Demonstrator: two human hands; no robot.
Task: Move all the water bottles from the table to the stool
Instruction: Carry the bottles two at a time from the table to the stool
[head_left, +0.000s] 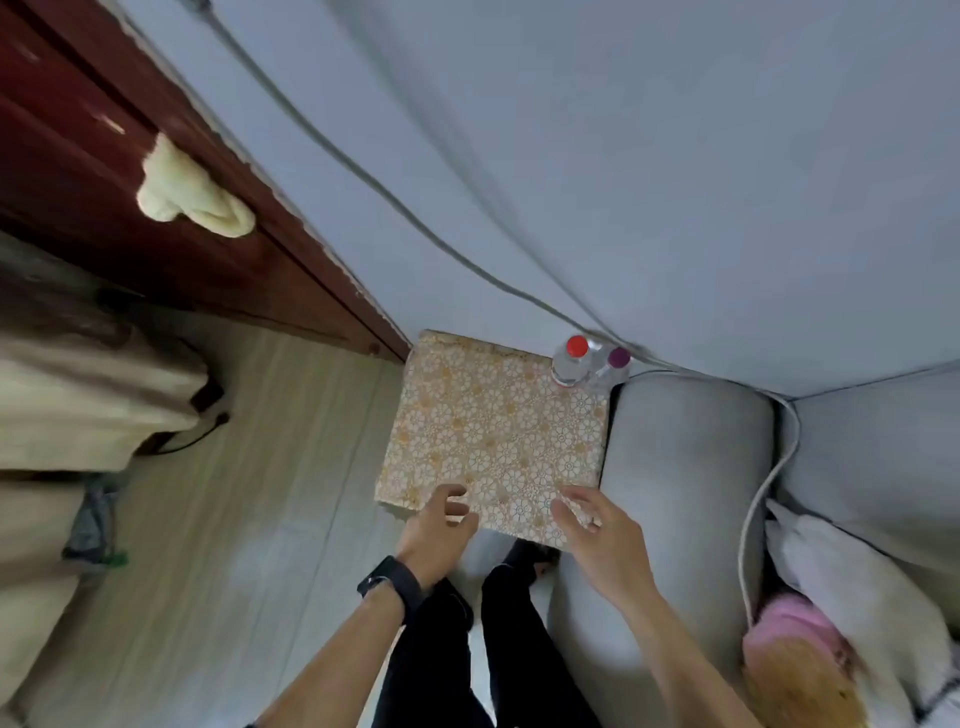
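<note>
Two bottles (571, 366) touch on the covered top (493, 441), far-right corner — sofa armrest (685, 467) alongside.

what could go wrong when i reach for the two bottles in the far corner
The red-capped bottle and purple-capped bottle stand close together at the far corner of the floral top; lifting one could knock the other off the edge. A grey cable runs just behind them, so a reaching hand might snag it. The left hand and right hand, both empty, are at the near edge: a long reach.
</note>
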